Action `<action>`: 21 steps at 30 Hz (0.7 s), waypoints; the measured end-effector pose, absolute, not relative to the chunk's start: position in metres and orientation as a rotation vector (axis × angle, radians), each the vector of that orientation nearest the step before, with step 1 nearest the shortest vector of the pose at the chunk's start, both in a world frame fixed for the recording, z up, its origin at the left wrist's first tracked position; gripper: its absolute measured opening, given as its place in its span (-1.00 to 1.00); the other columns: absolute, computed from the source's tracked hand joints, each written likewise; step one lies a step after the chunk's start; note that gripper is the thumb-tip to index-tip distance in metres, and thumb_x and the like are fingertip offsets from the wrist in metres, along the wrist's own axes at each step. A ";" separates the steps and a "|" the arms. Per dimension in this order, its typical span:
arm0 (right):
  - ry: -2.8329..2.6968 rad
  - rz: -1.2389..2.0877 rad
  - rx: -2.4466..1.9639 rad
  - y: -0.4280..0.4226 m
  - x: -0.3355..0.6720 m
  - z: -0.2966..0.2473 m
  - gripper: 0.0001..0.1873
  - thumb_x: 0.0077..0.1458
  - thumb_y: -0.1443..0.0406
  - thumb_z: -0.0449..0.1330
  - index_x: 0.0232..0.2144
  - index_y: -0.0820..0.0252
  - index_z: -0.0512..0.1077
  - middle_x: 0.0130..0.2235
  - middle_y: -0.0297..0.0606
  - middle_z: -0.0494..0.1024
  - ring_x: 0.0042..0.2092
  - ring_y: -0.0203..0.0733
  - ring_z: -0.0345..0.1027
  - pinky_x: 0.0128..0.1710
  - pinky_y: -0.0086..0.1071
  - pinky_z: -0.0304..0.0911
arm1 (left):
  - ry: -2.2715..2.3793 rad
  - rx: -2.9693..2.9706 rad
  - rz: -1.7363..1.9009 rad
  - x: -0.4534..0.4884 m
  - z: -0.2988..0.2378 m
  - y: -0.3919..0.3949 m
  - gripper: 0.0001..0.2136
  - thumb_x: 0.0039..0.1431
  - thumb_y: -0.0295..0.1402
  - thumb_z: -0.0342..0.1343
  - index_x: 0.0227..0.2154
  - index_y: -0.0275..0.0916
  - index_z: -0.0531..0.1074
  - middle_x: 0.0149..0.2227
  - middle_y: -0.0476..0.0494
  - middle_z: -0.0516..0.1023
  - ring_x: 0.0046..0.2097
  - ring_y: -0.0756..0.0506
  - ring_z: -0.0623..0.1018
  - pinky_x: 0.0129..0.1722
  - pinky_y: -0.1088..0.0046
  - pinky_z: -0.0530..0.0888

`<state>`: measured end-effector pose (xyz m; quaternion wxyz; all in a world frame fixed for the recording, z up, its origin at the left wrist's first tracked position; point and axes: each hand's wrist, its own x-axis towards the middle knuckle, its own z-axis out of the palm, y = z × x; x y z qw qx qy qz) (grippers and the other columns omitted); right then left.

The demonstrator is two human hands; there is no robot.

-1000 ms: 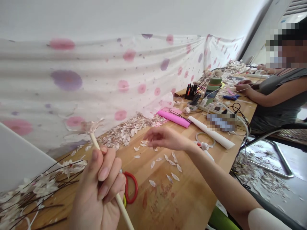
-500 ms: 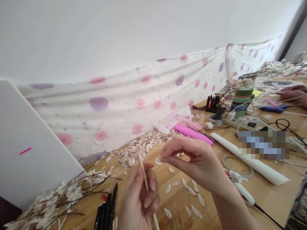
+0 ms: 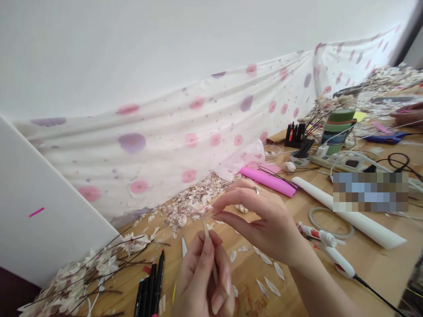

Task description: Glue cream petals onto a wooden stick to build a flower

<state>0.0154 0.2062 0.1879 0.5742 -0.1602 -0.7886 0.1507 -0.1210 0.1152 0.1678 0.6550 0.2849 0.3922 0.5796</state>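
My left hand (image 3: 205,275) is closed around a thin pale stick (image 3: 206,229), held upright with its top end sticking out above the thumb. At the top of the stick sits a small pinkish-white petal flower (image 3: 201,208). My right hand (image 3: 256,215) reaches in from the right, index finger and thumb brought together in a pinch right beside the flower. Whatever lies between those fingertips is too small to make out. Several loose white petals (image 3: 272,286) lie on the wooden table (image 3: 246,301) below my right hand.
Black markers (image 3: 150,286) and flower branches (image 3: 105,264) lie at left, near a white board (image 3: 49,211). Petals (image 3: 188,200) are heaped along the cloth. At right are a glue gun (image 3: 340,262), white roll (image 3: 350,215), pink roll (image 3: 267,181), power strip (image 3: 346,163) and another person's hand (image 3: 408,115).
My right hand has moved left, bringing its fingertips up to the flower. My left hand has shifted slightly right with the stick, which stands more upright. The camera view has turned a little.
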 end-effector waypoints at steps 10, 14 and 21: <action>-1.863 0.203 -0.378 0.205 0.014 0.188 -0.85 0.21 0.45 0.25 -0.20 0.15 0.42 -0.30 -0.34 0.60 -0.24 -0.23 0.40 -0.19 -0.32 0.32 | 0.918 0.584 1.335 -0.117 0.174 0.115 -0.67 0.00 -0.06 0.37 -0.37 -0.20 0.49 -0.66 0.14 0.41 -0.72 0.21 0.08 -0.77 0.77 0.10; -1.874 0.148 -0.418 0.205 0.016 0.187 -0.86 0.22 0.45 0.24 -0.18 0.19 0.42 -0.28 -0.32 0.61 -0.23 -0.23 0.40 -0.21 -0.33 0.31 | 0.928 0.593 1.329 -0.116 0.175 0.115 -0.66 0.01 -0.05 0.36 -0.35 -0.21 0.47 -0.66 0.15 0.40 -0.72 0.20 0.09 -0.77 0.77 0.09; -1.891 0.161 -0.494 0.203 0.018 0.185 -0.82 0.22 0.43 0.25 -0.12 0.22 0.42 -0.27 -0.32 0.58 -0.19 -0.23 0.41 -0.16 -0.37 0.28 | 0.936 0.595 1.333 -0.116 0.174 0.116 -0.64 -0.01 -0.05 0.37 -0.37 -0.22 0.46 -0.67 0.16 0.40 -0.73 0.21 0.07 -0.78 0.79 0.10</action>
